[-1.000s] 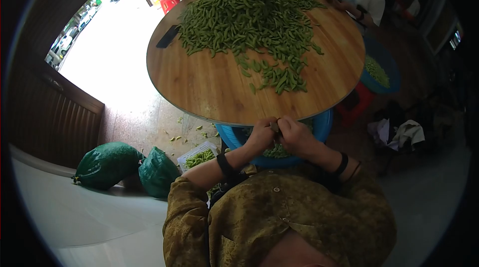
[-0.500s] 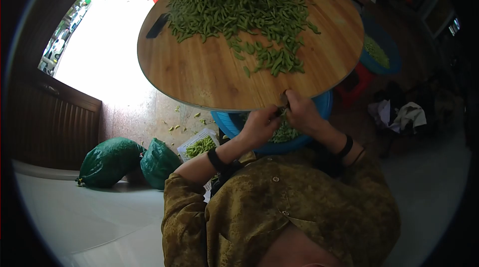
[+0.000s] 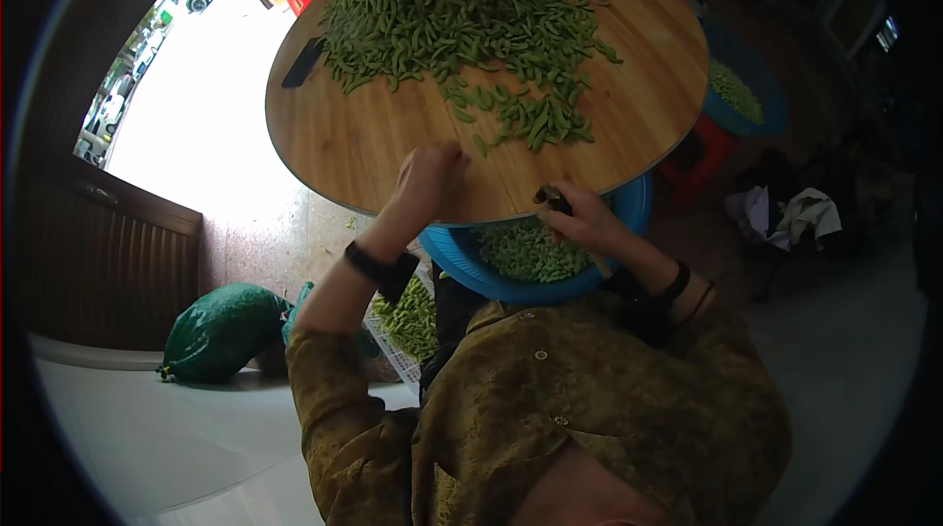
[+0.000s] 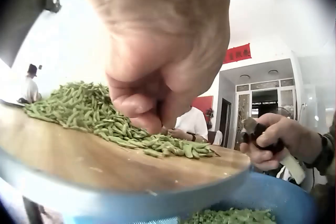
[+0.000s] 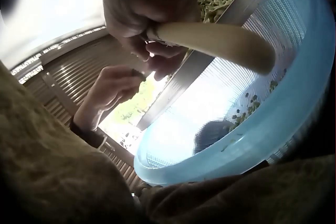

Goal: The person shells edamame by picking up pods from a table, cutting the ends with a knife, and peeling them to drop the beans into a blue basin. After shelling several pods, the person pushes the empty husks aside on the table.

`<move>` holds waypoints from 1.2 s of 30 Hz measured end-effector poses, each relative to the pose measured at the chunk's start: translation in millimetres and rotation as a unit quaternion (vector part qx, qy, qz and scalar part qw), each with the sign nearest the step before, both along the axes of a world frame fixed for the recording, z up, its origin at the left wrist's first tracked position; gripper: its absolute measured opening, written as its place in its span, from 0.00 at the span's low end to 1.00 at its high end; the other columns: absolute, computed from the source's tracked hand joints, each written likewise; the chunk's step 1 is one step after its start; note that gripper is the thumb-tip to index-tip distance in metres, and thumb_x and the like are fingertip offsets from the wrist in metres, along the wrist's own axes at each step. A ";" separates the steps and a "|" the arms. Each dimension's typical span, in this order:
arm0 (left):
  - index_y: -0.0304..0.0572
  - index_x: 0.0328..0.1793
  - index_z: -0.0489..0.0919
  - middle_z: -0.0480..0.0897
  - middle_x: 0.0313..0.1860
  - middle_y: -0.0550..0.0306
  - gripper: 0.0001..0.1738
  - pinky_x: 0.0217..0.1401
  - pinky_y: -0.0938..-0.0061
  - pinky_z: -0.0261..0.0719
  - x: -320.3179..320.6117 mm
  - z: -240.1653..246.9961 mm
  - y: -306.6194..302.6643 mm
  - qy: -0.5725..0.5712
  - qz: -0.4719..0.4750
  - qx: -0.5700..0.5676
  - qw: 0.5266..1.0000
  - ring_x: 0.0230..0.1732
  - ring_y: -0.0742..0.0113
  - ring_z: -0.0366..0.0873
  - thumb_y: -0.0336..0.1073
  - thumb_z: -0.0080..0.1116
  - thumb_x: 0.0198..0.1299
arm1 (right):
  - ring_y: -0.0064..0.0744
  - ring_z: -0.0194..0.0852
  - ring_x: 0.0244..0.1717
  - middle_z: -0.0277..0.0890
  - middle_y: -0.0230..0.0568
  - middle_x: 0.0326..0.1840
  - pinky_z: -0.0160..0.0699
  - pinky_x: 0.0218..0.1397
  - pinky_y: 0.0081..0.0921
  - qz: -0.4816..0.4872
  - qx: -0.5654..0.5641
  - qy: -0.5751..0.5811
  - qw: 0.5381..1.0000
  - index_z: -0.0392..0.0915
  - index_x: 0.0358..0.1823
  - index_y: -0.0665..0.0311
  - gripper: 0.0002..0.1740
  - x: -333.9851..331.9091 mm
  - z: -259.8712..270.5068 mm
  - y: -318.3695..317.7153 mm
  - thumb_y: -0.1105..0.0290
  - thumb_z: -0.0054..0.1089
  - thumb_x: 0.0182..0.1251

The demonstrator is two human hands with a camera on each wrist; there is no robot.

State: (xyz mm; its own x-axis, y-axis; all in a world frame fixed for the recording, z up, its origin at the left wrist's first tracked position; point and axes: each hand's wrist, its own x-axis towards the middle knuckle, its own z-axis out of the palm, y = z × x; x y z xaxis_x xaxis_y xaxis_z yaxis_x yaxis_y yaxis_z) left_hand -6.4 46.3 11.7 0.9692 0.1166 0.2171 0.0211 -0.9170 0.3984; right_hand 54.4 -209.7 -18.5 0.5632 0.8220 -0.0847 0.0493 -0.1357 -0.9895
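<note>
Over the near part of the round wooden table, my left hand hovers with curled fingers, and no object shows between them. Close-up, its bent fingers overlap the heap of green bean pods. My right hand grips a tool with a pale wooden handle at the table's near edge. A dark part shows by its thumb and forefinger; the tool's working end is mostly hidden in the fist. Below lies a blue plastic basket with shelled green beans.
A dark flat object lies left of the pod heap. Beside my left arm stands a white crate of pods, near a green sack. At right are a second blue basin and a red stool. Other people sit beyond the table.
My left hand has parted from the right and moved left and forward over the table. The right hand keeps the tool at the edge. The head view has tilted downward.
</note>
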 end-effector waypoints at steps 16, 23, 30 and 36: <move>0.32 0.43 0.77 0.83 0.32 0.50 0.09 0.31 0.74 0.77 3.5 -7.0 -45.4 0.052 0.004 -0.490 0.870 0.29 0.64 0.81 0.31 0.56 0.60 | 0.17 0.63 0.22 0.67 0.32 0.30 0.60 0.18 0.15 -0.006 0.155 0.255 0.955 0.66 0.54 0.66 0.13 4.6 -3.3 10.4 0.69 0.42 0.74; 0.32 0.44 0.78 0.83 0.32 0.56 0.07 0.28 0.79 0.76 -12.2 -3.2 -60.4 0.051 -0.030 -0.612 0.789 0.30 0.72 0.80 0.29 0.54 0.63 | 0.15 0.62 0.20 0.67 0.31 0.27 0.60 0.17 0.14 0.005 0.175 0.272 0.946 0.67 0.48 0.63 0.09 -4.2 1.6 13.4 0.67 0.42 0.74; 0.35 0.38 0.79 0.82 0.27 0.59 0.08 0.23 0.82 0.73 -16.3 -2.1 -62.7 0.086 -0.012 -0.582 0.809 0.25 0.75 0.78 0.33 0.56 0.63 | 0.17 0.59 0.22 0.64 0.33 0.31 0.61 0.19 0.14 0.049 0.196 0.296 0.934 0.50 0.74 0.63 0.28 -7.7 7.8 11.5 0.69 0.38 0.75; 0.36 0.37 0.78 0.81 0.25 0.61 0.08 0.24 0.82 0.71 -17.0 -7.7 -64.8 0.071 -0.010 -0.589 0.805 0.24 0.75 0.77 0.34 0.57 0.63 | 0.18 0.58 0.23 0.62 0.34 0.31 0.61 0.20 0.13 0.071 0.217 0.311 0.922 0.50 0.74 0.63 0.27 -6.5 8.8 10.8 0.69 0.38 0.75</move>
